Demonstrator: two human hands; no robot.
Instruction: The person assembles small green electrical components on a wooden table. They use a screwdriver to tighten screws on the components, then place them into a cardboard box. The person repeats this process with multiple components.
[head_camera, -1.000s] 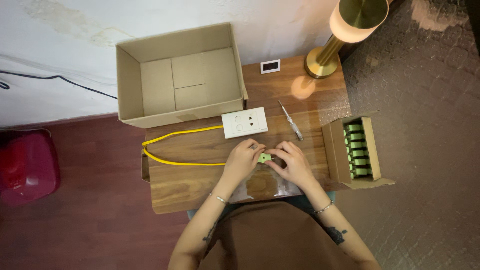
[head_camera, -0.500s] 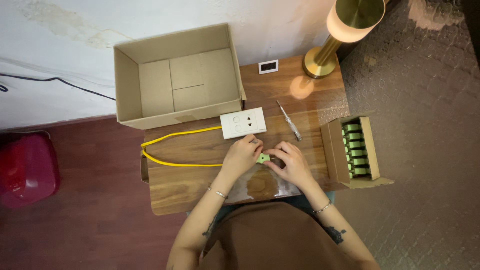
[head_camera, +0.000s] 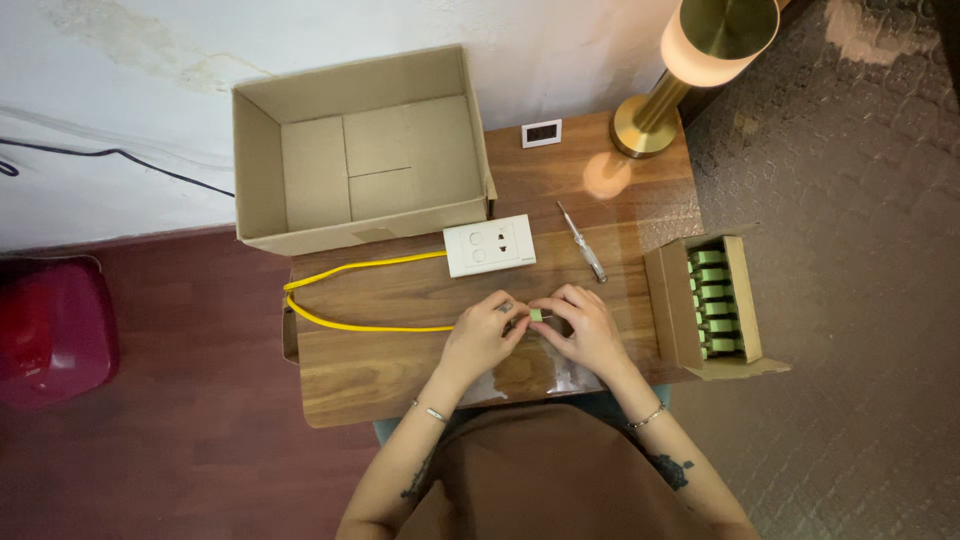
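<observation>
Fingers on both hands are pinched together on one small green connector (head_camera: 536, 315), just below the white socket plate (head_camera: 489, 245); left hand (head_camera: 478, 335) also seems to grip the end of the yellow cable (head_camera: 340, 300), right hand (head_camera: 588, 325) steadies the part. Screwdriver (head_camera: 583, 243) lies just right of the plate, the carton of green parts (head_camera: 715, 305) further right. I'd say keep the pinch tight and the wire straight, feeding slowly.

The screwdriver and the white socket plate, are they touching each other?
Apart. The head view shows bare wood between the screwdriver and the white socket plate.
</observation>
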